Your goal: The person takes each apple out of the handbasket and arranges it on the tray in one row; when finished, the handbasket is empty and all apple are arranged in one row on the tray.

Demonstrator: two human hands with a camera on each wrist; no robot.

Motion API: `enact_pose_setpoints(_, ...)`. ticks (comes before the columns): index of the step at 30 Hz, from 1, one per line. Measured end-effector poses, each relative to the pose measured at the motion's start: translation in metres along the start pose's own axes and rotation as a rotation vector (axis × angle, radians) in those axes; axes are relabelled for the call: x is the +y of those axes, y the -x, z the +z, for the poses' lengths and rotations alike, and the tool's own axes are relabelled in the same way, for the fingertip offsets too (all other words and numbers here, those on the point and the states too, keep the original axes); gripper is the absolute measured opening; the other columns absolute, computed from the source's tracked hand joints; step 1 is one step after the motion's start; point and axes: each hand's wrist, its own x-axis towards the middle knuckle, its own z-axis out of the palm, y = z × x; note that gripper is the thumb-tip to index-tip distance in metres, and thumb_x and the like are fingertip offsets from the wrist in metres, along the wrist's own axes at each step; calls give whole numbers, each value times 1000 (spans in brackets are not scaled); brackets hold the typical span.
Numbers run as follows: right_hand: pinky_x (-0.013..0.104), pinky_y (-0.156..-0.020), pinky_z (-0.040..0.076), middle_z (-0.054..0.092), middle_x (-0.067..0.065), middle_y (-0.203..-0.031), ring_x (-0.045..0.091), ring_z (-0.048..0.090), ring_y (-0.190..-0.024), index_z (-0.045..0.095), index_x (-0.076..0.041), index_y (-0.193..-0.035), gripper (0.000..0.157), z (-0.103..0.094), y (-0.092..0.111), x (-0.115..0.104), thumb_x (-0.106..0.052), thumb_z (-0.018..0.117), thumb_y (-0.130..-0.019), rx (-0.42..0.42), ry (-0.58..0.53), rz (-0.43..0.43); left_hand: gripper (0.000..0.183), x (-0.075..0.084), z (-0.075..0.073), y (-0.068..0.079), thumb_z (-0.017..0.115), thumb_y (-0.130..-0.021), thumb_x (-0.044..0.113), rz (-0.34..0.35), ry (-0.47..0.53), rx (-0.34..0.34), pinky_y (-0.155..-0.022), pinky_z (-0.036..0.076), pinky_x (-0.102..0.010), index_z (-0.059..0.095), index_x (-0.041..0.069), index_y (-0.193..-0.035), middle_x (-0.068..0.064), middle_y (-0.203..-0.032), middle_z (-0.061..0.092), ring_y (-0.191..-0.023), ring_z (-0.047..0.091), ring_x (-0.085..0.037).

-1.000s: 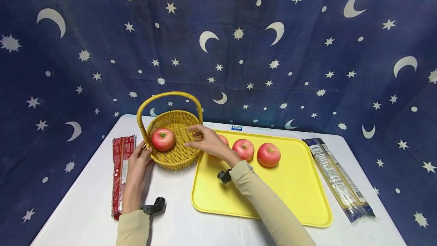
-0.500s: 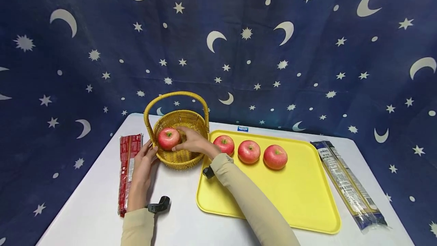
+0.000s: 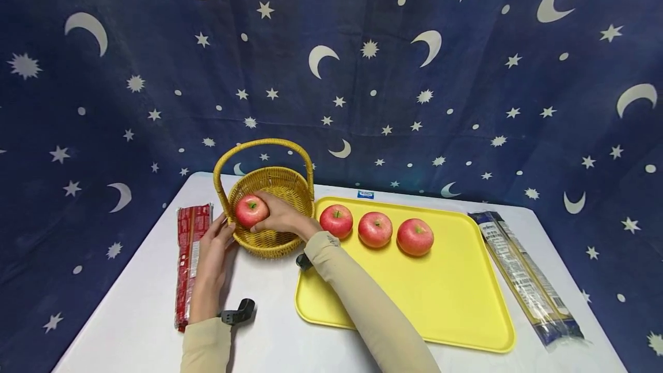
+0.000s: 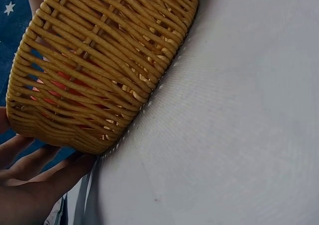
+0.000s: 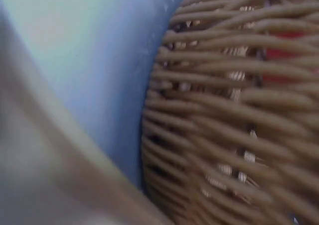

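A round wicker basket point(image 3: 271, 246) with a tall arched handle stands on the white table. Inside, near its left wall, is a red apple point(image 3: 252, 210). My right hand point(image 3: 282, 214) reaches over the right rim and grips this apple from the right, thumb in front and fingers behind. On the left, my left hand point(image 3: 211, 258) holds the basket where the handle meets the rim. The left wrist view shows that hand's fingers point(image 4: 60, 177) against the woven wall. Through the weave, red of the apple shows; the right wrist view has mostly basket wall point(image 5: 224, 105).
To the right lies a yellow tray point(image 3: 440, 298) with three red apples point(image 3: 375, 229) in a row at its back left. A red plastic package point(image 3: 187, 269) lies left of my left forearm. Beyond the tray is a long clear-and-blue package point(image 3: 523, 275). A starry blue cloth hangs behind.
My right hand has moved left into the basket and closed around the apple there. The left hand stays at the basket's left side. The head view has shifted slightly.
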Motion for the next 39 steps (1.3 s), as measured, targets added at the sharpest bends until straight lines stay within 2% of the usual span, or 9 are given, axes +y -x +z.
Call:
enact_pose_setpoints(6,23,-105,47,63,6,-136,17,59,-123,49,-12,-149,81,-1,6,-2,-26,89,-80,-3,57,31,58,-1,1,2,44,-109,20,22,-11,0,-123,35,-43,28,12,-164,-13,-163,37,-135,47,-18)
enact_pose_setpoints(10,20,-100,48,65,4,-131,15,61,-117,52,-13,-144,76,2,8,-6,-28,90,-79,1,128,34,57,-1,2,1,43,-109,21,23,-8,-6,-123,35,-42,27,11,-164,-12,-164,36,-136,46,-18)
enact_pose_setpoints(14,20,-97,49,66,4,-128,15,61,-114,56,-12,-141,74,4,12,-9,-28,91,-78,33,205,36,58,-1,3,0,43,-109,22,18,-30,-6,-122,35,-42,27,11,-164,-13,-164,36,-139,45,-20)
enact_pose_setpoints(18,20,-98,49,67,4,-127,16,61,-114,59,-10,-139,72,4,20,-9,-29,91,-77,85,241,3,58,0,3,1,43,-109,21,11,-45,4,-118,39,-37,27,10,-163,-14,-163,38,-135,47,-17)
enact_pose_setpoints(22,22,-101,49,66,4,-130,16,61,-118,59,-11,-139,71,1,32,-6,-29,89,-78,145,223,-37,58,1,3,2,44,-109,19,14,-39,16,-115,40,-32,27,8,-163,-15,-161,39,-133,48,-18)
enact_pose_setpoints(29,26,-102,51,62,0,-134,17,59,-121,55,-15,-143,71,-8,62,2,-34,86,-82,240,109,-49,59,1,2,4,43,-109,20,11,-39,5,-123,34,-43,23,9,-164,-16,-163,36,-140,43,-24)
enact_pose_setpoints(39,36,-103,53,60,2,-136,19,59,-121,55,-19,-146,72,-17,100,7,-36,86,-83,380,21,-88,60,1,2,3,43,-109,20,23,-33,-9,-123,34,-44,22,10,-165,-16,-163,35,-137,44,-23)
